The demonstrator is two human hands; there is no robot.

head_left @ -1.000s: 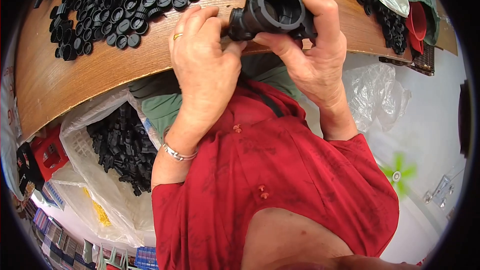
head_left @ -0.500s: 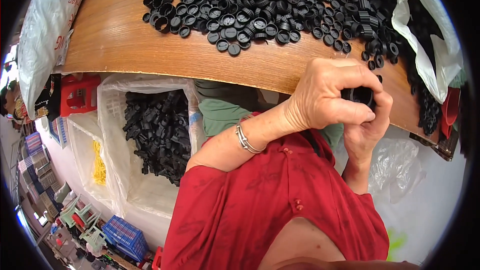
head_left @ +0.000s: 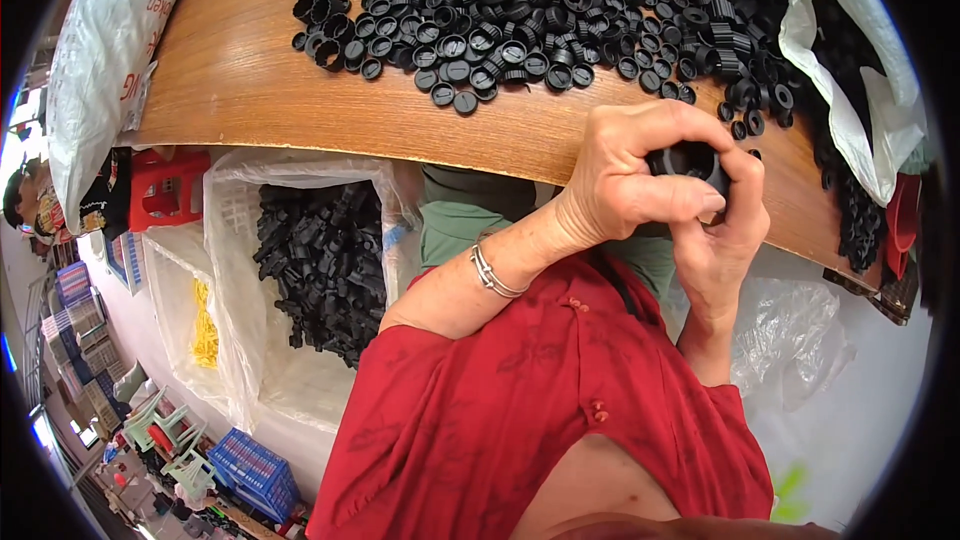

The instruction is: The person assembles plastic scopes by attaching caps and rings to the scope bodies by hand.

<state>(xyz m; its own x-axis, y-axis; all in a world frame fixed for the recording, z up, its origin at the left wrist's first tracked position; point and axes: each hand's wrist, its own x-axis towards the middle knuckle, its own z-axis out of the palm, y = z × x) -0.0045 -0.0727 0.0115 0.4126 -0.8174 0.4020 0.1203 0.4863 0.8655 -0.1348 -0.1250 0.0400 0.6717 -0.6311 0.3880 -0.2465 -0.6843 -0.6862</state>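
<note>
Fingers: left hand (head_left: 630, 180) and right hand (head_left: 722, 230) both clamped on a small black round plastic fitting (head_left: 688, 158), held above the curved wooden table edge (head_left: 300, 110)
Supply: heap of loose black plastic caps (head_left: 480, 10) within reach
Bin: plastic-lined white crate of black parts (head_left: 320, 260) below left

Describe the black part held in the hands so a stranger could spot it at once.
Start at the curved wooden table strewn with small black caps. At its near edge on the right, the left hand and right hand clasp one black ring-shaped part, the only one lifted off the pile.
</note>
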